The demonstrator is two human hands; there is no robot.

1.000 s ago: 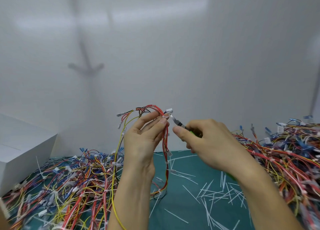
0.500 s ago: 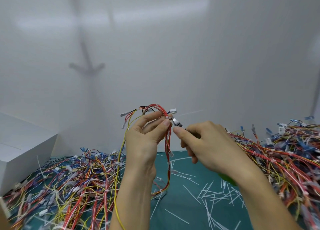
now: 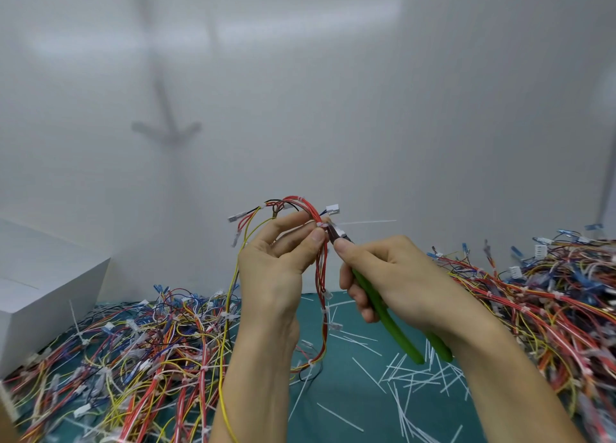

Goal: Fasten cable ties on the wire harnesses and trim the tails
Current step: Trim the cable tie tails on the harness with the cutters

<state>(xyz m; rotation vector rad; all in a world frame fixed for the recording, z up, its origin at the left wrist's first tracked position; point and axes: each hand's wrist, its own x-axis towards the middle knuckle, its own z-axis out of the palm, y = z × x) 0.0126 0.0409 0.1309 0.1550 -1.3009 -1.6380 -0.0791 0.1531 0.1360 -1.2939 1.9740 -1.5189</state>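
My left hand (image 3: 276,266) holds up a red and yellow wire harness (image 3: 321,276), pinching its bundle between thumb and fingers just below a white cable tie (image 3: 321,225). The tie's long thin tail (image 3: 366,222) sticks out to the right. My right hand (image 3: 396,276) grips green-handled cutters (image 3: 386,312), with the metal jaws (image 3: 336,233) set against the tie at the base of the tail. The harness hangs down in a loop toward the teal mat (image 3: 336,406).
Heaps of coloured wire harnesses lie on the left (image 3: 133,352) and on the right (image 3: 546,292). Several cut white tie tails (image 3: 410,376) litter the mat between them. A white box (image 3: 43,286) stands at the far left, and a white wall rises behind.
My right hand has brought the cutters up and left until the jaws meet the tie by my left fingertips. The green handles have come into view below my right hand.
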